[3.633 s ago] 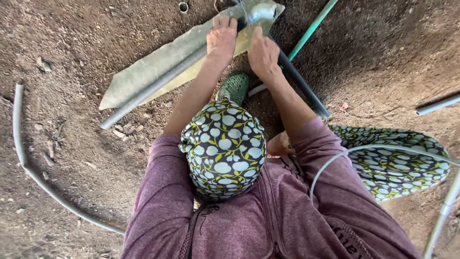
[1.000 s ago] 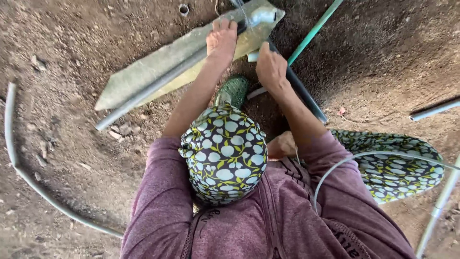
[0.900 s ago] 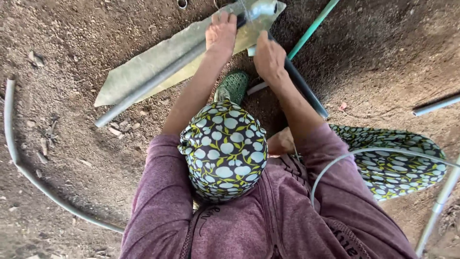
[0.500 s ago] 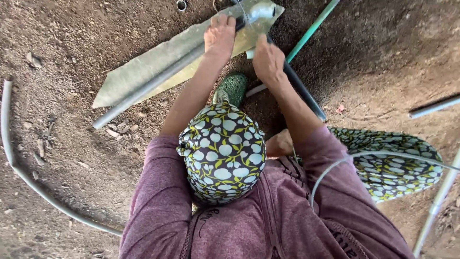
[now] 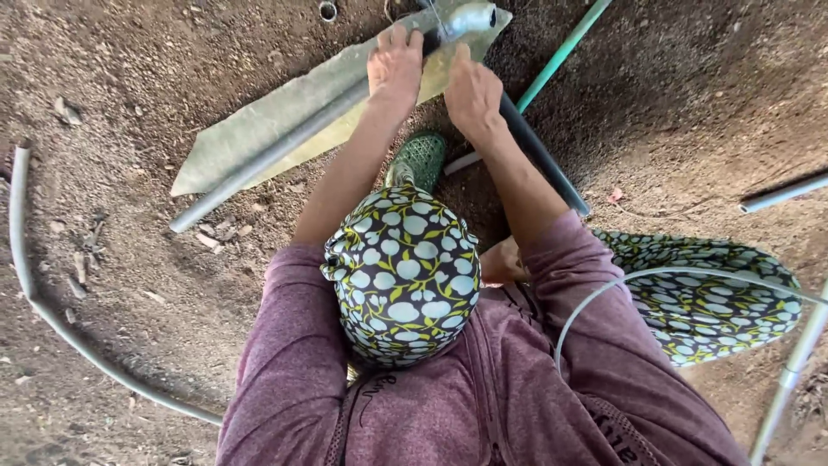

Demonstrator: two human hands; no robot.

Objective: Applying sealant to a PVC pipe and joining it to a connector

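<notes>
A long grey pipe (image 5: 267, 160) lies across a flat grey-green sheet (image 5: 259, 129) on the dirt. It meets a metal elbow fitting (image 5: 466, 17) at the top. My left hand (image 5: 397, 65) lies over the grey pipe just beside the fitting, fingers curled on it. My right hand (image 5: 472, 91) is closed around the upper end of a dark pipe (image 5: 548, 168) that runs down to the right from the fitting. My patterned cap (image 5: 401, 272) and purple sleeves fill the lower middle.
A green pipe (image 5: 561, 56) slants up to the right. A curved grey hose (image 5: 52, 319) lies at the left. A green shoe (image 5: 418, 160) sits under my arms. At the right are patterned cloth (image 5: 707, 293), a thin pale tube (image 5: 604, 289) and grey pipes (image 5: 780, 194).
My right hand has slid up the dark pipe toward the elbow fitting. My left hand stays on the grey pipe. The view has shifted slightly.
</notes>
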